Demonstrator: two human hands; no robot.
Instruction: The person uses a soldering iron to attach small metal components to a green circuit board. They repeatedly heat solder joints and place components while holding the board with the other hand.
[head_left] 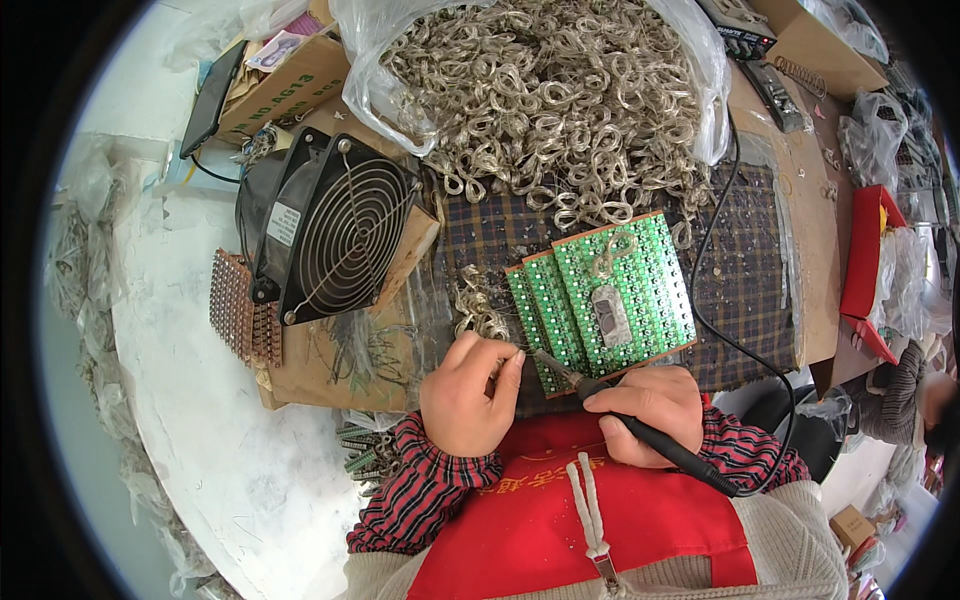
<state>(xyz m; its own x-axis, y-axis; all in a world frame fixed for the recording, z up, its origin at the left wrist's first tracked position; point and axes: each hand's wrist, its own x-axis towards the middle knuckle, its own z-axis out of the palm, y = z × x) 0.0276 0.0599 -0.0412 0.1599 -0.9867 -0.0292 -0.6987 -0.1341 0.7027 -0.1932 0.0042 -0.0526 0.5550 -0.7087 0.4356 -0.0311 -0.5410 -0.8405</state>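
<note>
My right hand point(660, 410) grips the black handle of a soldering iron point(660, 443), whose metal tip points up and left to the edge of the green circuit boards. Close to that tip, my left hand point(463, 395) is closed in a pinch on a thin wire, mostly hidden by the fingers. Several green boards point(655, 290) with orange-brown edges lie overlapped on a plaid cloth. On the top board rest a small grey block point(610, 318) and one looped wire bundle point(612, 255). Just beyond my left hand lies a loose clump of silvery wire point(480, 305).
A large heap of looped wire bundles point(550, 110) fills a clear plastic bag at the far side. To the left stands a black fan point(350, 230) with a wire guard, beside brown boards point(235, 310). The iron's black cord point(700, 290) curves along the right. A red box point(868, 255) stands farther right.
</note>
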